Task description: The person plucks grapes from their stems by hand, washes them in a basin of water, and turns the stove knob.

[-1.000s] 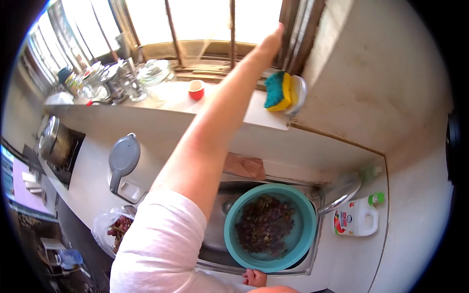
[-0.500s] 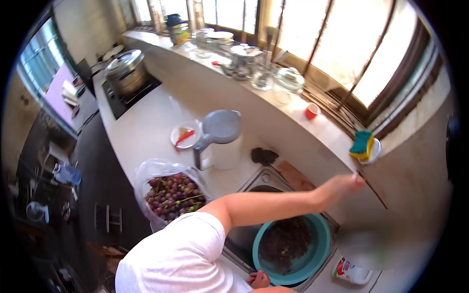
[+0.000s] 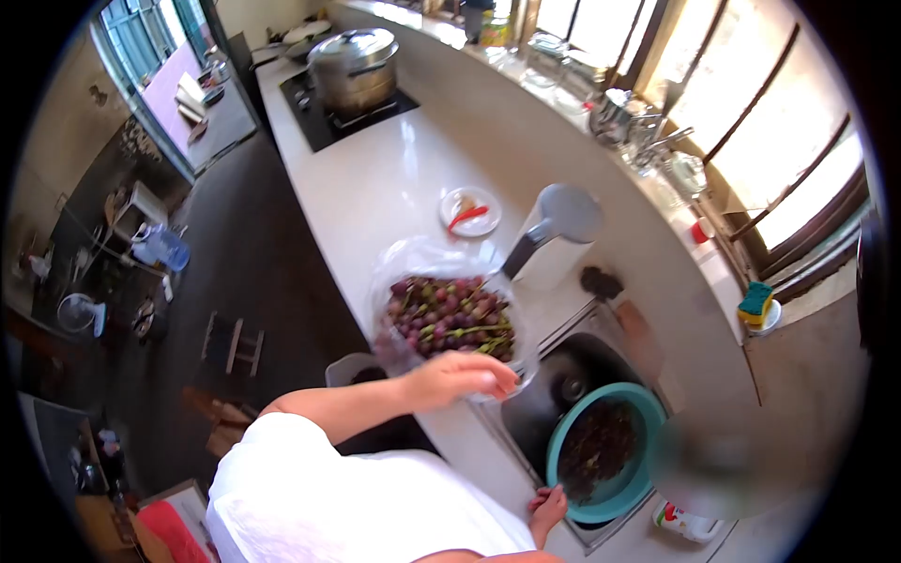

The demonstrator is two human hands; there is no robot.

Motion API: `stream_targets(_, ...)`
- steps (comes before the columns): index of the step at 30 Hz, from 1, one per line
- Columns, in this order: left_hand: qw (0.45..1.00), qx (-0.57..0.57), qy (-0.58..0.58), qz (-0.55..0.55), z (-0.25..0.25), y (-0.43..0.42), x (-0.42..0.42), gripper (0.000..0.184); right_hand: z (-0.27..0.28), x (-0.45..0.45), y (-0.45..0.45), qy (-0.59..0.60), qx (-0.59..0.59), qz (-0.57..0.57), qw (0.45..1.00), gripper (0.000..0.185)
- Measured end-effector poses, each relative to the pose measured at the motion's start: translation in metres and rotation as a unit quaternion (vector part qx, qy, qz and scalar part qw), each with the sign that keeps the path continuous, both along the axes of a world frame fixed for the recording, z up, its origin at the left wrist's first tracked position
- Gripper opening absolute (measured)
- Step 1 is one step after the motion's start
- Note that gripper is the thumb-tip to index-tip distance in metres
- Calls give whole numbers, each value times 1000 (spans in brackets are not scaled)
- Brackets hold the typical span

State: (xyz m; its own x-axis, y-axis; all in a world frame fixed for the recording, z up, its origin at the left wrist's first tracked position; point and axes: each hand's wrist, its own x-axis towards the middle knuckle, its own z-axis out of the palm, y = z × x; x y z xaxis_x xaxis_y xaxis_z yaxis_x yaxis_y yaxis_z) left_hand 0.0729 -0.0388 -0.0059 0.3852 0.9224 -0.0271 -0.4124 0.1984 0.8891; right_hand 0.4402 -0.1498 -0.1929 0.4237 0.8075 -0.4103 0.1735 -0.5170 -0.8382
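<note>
My left hand [image 3: 462, 377] hovers at the near edge of an open clear plastic bag [image 3: 394, 267], its fingers stretched forward and nothing visible in them. Whether it touches the bag, I cannot tell. Purple grapes [image 3: 446, 314] on green stems fill the bag. At the left rim of a teal basin [image 3: 641, 399], my right hand [image 3: 547, 509] has its fingers curled against the edge. Dark grapes or stems [image 3: 601, 446] lie in the basin, which sits over the right part of a metal sink [image 3: 535, 394].
A grey-lidded white pitcher [image 3: 569, 214] and a plate [image 3: 452, 225] with a red chili stand behind the bag. Farther off is a steel pot [image 3: 355, 80] on a cooktop. A sponge [image 3: 755, 302] sits at right. A white bottle [image 3: 690, 522] lies beside the basin.
My left hand has swung from the wall at far right, across the basin, to the grape bag. My right hand remains by the basin's rim. The view has turned left.
</note>
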Motion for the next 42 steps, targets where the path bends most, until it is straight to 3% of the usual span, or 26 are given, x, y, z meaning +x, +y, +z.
stream_targets(7, 948, -84, 73, 299, -13, -84, -105, 34, 11, -21, 10, 70, 18, -37, 997, 40)
stream_targets(11, 924, -75, 138, 349, -18, -101, -135, 34, 28, -58, 17, 81, 56, 6, 995, 40)
stream_targets(16, 921, -24, 196, 336, -17, -97, -147, 30, 41, -102, 33, 90, 70, 119, 986, 33)
stream_targets(20, 921, 63, 238, 302, -16, -56, -141, 26, 60, -128, 43, 102, 118, 137, 978, 32)
stream_targets(22, 921, 75, 253, 287, -24, -28, -132, 23, 63, -132, 45, 119, 142, 198, 962, 32)
stream_targets(24, 837, 212, 440, 247, -29, -1, -119, 17, 69, -138, 44, 115, 153, 206, 960, 31)
stream_targets(28, 798, 296, 501, 154, -55, 34, -89, 14, 80, -147, 39, 88, 192, 243, 947, 30)
stream_targets(30, 714, 355, 584, 152, -63, 44, -71, 15, 82, -149, 34, 87, 198, 238, 947, 30)
stream_targets(36, 636, 360, 675, 97, -83, 76, -36, 15, 80, -153, 27, 109, 202, 225, 947, 31)
stream_targets(38, 574, 304, 755, 92, -90, 80, -28, 17, 82, -155, 26, 128, 192, 209, 950, 27)
stream_targets(42, 558, 291, 772, 87, -103, 83, -21, 17, 84, -157, 25, 127, 197, 197, 952, 27)
